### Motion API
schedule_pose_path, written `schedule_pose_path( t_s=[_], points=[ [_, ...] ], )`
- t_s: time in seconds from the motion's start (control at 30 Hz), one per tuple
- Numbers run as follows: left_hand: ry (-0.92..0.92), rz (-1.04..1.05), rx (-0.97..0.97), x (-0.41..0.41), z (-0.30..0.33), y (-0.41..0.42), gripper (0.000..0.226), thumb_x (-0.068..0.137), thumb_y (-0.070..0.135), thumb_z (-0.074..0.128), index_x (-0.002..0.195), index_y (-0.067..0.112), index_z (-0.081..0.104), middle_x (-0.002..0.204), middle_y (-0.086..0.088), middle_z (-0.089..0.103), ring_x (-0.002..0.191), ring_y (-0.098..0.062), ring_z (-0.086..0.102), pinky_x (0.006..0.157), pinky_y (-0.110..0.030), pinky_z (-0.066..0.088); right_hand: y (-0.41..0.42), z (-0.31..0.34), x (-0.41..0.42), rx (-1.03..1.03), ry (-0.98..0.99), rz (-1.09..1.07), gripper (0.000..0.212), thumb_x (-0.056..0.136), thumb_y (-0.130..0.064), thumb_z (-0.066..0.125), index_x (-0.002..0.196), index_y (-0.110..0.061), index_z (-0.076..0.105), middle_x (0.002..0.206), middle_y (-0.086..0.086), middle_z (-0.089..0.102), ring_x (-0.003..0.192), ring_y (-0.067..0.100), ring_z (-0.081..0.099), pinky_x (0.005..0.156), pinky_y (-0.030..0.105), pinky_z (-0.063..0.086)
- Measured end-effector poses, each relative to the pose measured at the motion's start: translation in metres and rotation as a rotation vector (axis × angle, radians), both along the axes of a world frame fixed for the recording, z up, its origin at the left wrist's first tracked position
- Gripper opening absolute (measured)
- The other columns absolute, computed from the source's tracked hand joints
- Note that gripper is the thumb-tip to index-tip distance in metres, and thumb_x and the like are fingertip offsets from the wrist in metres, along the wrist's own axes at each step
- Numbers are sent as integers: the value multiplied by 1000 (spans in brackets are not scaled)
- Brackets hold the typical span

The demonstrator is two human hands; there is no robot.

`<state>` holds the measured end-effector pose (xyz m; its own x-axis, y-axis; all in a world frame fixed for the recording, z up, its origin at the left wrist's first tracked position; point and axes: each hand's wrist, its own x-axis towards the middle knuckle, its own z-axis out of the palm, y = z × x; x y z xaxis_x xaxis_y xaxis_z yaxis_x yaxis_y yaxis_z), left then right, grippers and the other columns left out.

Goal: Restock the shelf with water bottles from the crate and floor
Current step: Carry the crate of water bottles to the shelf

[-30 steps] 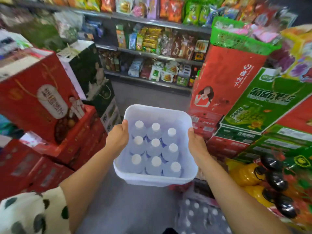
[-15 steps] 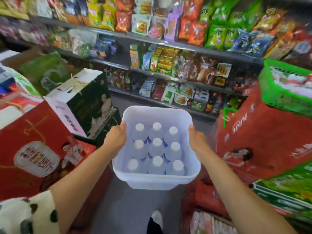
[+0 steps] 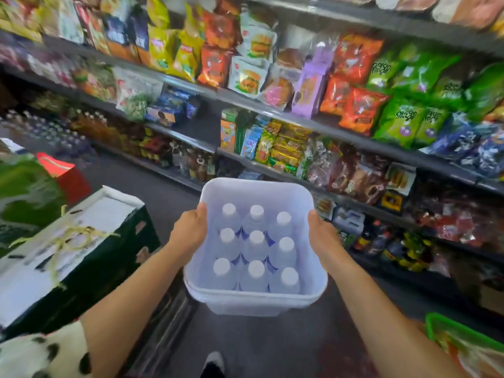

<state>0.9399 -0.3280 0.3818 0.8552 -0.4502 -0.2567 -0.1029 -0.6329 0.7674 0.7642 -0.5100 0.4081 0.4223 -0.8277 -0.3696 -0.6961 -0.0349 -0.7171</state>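
I grip the crate [image 3: 255, 298] rim with left hand [image 3: 189, 231] and right hand [image 3: 321, 236], fingers curled round both sides, keeping nine bottles [image 3: 256, 238] upright and level.

the view has been swung to the left and brought closer to the snack shelves [image 3: 272, 110], which now fill the upper frame. the red cartons and stacked boxes seen on the right before are gone from sight; only a corner of the green basket [image 3: 447, 334] is left at the lower right. the dark carton [image 3: 81, 257] has been shifted to the lower left. a shoe [image 3: 215, 362] is now seen below the crate [image 3: 256, 301].
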Motion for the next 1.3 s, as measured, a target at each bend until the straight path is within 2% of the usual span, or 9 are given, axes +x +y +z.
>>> schedule_pose_path(
  t_s=[0.1,0.27,0.37,0.5,0.67,0.8,0.93,1.1,1.3],
  points=[
    [-4,59,11,67,0,-35,61,102,49,18,93,5,60,98,-17,60,89,-32,57,79,-38,43,-47,-2,80,4,9,46,42,102,-45,22,78,-18,44,77,4,42,67,18,41,58,30,29],
    [-24,189,18,181,13,-85,60,102,48,21,78,6,56,86,-13,57,77,-26,52,73,-35,39,-109,10,211,7,11,85,57,102,-46,25,128,-2,51,115,18,51,99,30,51,79,34,34],
    [1,300,8,248,8,-107,62,101,51,21,85,6,60,92,-14,61,85,-30,58,80,-38,47,-145,9,298,-48,-12,202,56,102,-43,27,126,1,53,116,19,54,96,30,52,80,35,39],
    [23,502,-21,337,-8,-134,63,100,52,21,99,4,63,104,-19,64,98,-36,60,94,-47,49,-189,-1,432,-122,-7,440,52,103,-38,24,128,2,48,125,26,52,116,38,51,94,39,41],
    [24,705,-57,428,-10,-144,58,102,48,21,77,6,53,89,-15,60,77,-26,56,74,-35,43,-210,-3,579,-121,-35,622,59,101,-44,25,128,-1,54,137,24,49,123,35,49,103,40,39],
    [55,852,-79,513,-5,-129,54,102,47,24,66,14,47,70,-5,50,61,-15,45,54,-28,32,-198,1,697,-90,-20,711,57,100,-46,29,128,-3,55,136,23,50,121,35,51,91,32,39],
    [89,944,-54,605,-19,-90,61,99,55,23,76,9,57,79,-10,58,73,-24,55,69,-33,43,-161,-11,810,-34,-34,795,52,101,-43,32,131,-5,52,133,16,52,103,28,55,74,29,42],
    [60,984,32,728,-28,-32,62,100,51,22,67,6,48,75,-12,53,70,-26,50,69,-33,38,-96,-31,941,-18,-29,876,59,100,-47,28,136,-4,47,145,18,43,129,32,43,104,38,35],
    [35,1052,117,889,-17,41,65,102,46,20,114,-4,60,117,-27,57,105,-38,54,85,-38,37,-21,-24,1117,33,6,968,61,101,-48,26,137,-2,46,142,20,45,125,33,47,95,35,38]
  ],
)
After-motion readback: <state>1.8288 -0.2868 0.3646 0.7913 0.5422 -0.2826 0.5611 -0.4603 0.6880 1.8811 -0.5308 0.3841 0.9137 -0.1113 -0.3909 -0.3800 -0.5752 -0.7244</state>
